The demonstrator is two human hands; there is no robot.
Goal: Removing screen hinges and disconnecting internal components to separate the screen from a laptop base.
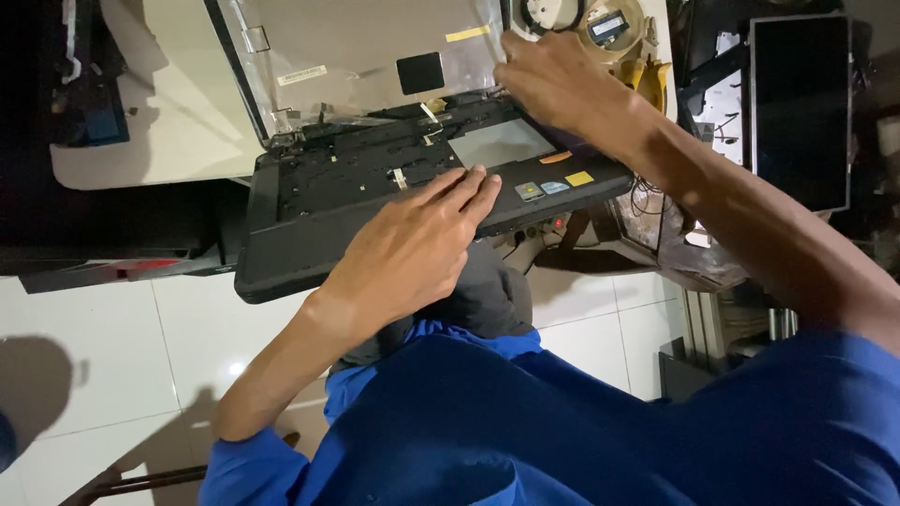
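A black laptop base (pixel 300 211) with its keyboard taken out rests across my lap. Its bare silver lid shell (pixel 356 42) stands open at the back. My left hand (pixel 412 244) lies flat on the palm rest, fingers spread toward the keyboard bay. My right hand (pixel 558 80) reaches over the far right corner near the hinge, fingers curled at the lid's edge; what they pinch is hidden. Small coloured stickers (pixel 555 183) sit on the right palm rest beside the grey touchpad (pixel 502 142).
A white table top (pixel 141 141) lies behind the laptop. A loose dark screen panel (pixel 802 103) stands at the right among parts. A round container (pixel 609 28) with small pieces sits at the back. White floor tiles (pixel 112 347) lie below on the left.
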